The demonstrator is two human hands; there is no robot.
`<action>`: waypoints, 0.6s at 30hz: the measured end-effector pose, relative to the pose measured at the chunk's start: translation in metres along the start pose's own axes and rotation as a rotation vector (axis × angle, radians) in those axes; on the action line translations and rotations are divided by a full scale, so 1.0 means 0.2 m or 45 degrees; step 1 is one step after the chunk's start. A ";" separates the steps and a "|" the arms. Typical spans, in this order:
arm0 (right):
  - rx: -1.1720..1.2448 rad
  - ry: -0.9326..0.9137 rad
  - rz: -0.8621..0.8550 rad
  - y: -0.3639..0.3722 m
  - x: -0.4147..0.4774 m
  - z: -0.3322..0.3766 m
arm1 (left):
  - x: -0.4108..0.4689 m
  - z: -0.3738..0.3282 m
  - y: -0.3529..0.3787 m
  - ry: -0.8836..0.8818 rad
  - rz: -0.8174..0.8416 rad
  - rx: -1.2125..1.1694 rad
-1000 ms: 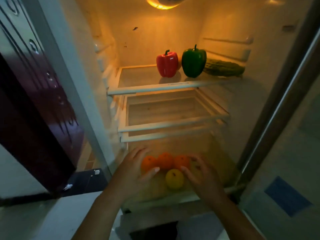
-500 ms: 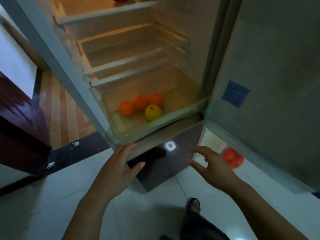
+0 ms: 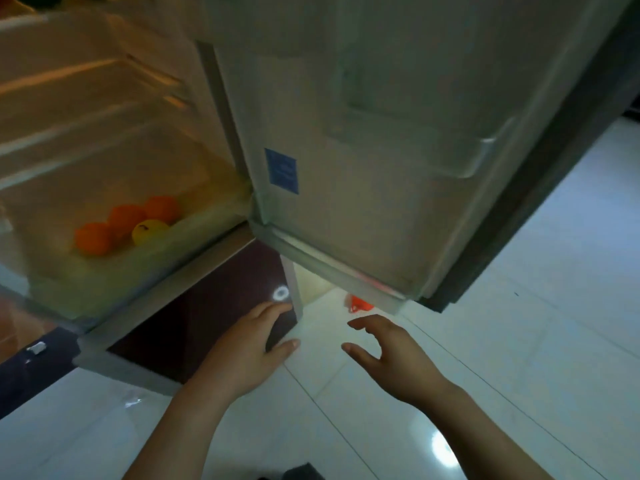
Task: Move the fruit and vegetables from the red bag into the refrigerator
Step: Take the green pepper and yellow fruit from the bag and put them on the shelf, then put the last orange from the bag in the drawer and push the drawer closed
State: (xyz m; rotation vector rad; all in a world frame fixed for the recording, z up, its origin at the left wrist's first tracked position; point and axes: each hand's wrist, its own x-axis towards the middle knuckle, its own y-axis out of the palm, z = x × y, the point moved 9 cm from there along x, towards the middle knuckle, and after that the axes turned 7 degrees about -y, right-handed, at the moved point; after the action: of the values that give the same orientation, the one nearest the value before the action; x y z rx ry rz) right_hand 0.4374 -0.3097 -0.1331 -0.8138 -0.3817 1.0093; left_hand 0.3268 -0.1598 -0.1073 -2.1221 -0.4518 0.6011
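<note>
The refrigerator (image 3: 114, 140) stands open at the upper left, lit from inside. In its bottom crisper drawer (image 3: 145, 275) lie three oranges (image 3: 126, 216) and a yellow fruit (image 3: 149, 232). A small part of the red bag (image 3: 360, 303) shows on the floor under the open refrigerator door (image 3: 381, 150). My left hand (image 3: 249, 351) hovers with relaxed fingers in front of the dark lower door (image 3: 207, 323), holding nothing. My right hand (image 3: 391, 355) is spread, empty, just in front of the red bag. The bag's contents are hidden.
Glossy white floor tiles (image 3: 519, 358) spread to the right and below. The open door hangs over the bag. A dark wooden panel (image 3: 20, 379) sits at the far left. A dark shape (image 3: 301, 472) shows at the bottom edge.
Both hands pulled out of the crisper drawer and dropped toward the floor. The view swung down and right, so the shelf with the peppers left the frame and the red bag came closer.
</note>
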 end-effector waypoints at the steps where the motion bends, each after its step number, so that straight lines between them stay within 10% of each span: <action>1: -0.002 0.005 0.004 -0.06 -0.05 -0.07 | 0.01 -0.10 0.06 0.010 0.003 0.015; 18: 0.060 0.314 -0.219 -1.24 -0.89 -1.59 | 0.36 -1.99 1.40 0.340 0.214 0.028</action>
State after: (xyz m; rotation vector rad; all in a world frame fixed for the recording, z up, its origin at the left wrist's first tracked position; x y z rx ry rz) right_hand 0.6955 -0.6671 -0.1420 -0.8368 -0.2111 0.7452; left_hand 0.6383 -0.5376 -0.1515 -2.1938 -0.1190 0.4047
